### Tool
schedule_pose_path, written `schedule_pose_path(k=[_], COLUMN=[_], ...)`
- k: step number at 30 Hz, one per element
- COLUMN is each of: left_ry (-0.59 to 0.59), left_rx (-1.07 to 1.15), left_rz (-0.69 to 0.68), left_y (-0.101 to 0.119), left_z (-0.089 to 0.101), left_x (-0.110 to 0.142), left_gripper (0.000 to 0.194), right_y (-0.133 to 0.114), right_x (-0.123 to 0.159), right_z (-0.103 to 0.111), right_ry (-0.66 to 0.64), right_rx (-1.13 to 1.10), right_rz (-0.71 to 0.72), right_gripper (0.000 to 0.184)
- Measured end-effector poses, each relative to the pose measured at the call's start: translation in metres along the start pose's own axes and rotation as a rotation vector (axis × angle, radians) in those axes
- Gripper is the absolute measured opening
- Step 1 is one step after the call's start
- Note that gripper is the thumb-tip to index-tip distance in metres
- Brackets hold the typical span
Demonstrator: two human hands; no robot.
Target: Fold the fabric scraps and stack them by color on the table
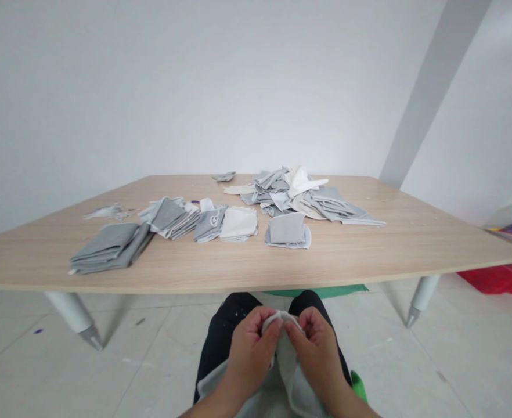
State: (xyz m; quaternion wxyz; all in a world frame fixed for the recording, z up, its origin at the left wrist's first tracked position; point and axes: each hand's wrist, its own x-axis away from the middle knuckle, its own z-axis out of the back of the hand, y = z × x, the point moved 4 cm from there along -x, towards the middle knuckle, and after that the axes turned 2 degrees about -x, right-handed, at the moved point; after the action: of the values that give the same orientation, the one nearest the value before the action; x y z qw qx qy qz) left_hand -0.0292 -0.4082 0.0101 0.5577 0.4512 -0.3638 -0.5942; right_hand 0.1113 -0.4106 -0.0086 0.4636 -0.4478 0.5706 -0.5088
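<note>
Over my lap hangs a piece of light grey fabric (285, 357), its upper edge bunched between my two hands. My left hand (256, 339) pinches that edge between thumb and fingers. Close beside it, my right hand (314, 342) grips the same edge a little to the right. The lower part of the cloth spreads across my dark trousers (215, 334) and partly out of view. Both hands are below the table's front edge, apart from the tabletop.
On the wooden table (347, 261) lie a folded grey stack (105, 247), a fanned grey pile (169, 216), a cream stack (238, 223), a small grey stack (287, 229) and a loose heap of fabric pieces (286, 194). White scraps (108, 212) lie at left. A red item (500, 277) is at right.
</note>
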Motion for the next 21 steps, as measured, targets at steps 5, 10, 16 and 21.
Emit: schedule_pose_path(k=[5,10,16,21], left_ry=[-0.007,0.037,0.132,0.027], left_rx=[0.005,0.034,0.049,0.063], left_rz=[-0.054,-0.08,-0.006,-0.025], left_y=[0.002,0.0,-0.002,0.003], left_z=[-0.006,-0.005,-0.006,-0.015], left_x=[-0.001,0.001,0.003,0.005], left_gripper=[0.019,0.016,0.031,0.019], right_y=[0.002,-0.004,-0.007,-0.012], right_x=[-0.001,0.002,0.0,0.001], right_z=[0.0,0.0,0.008,0.004], right_ry=[-0.016,-0.057,0.086,0.059], right_rx=[-0.095,-0.149,0.06,0.108], right_rz=[-0.017,-0.045,0.015,0.054], right_gripper=[0.017,0.024,0.032,0.034])
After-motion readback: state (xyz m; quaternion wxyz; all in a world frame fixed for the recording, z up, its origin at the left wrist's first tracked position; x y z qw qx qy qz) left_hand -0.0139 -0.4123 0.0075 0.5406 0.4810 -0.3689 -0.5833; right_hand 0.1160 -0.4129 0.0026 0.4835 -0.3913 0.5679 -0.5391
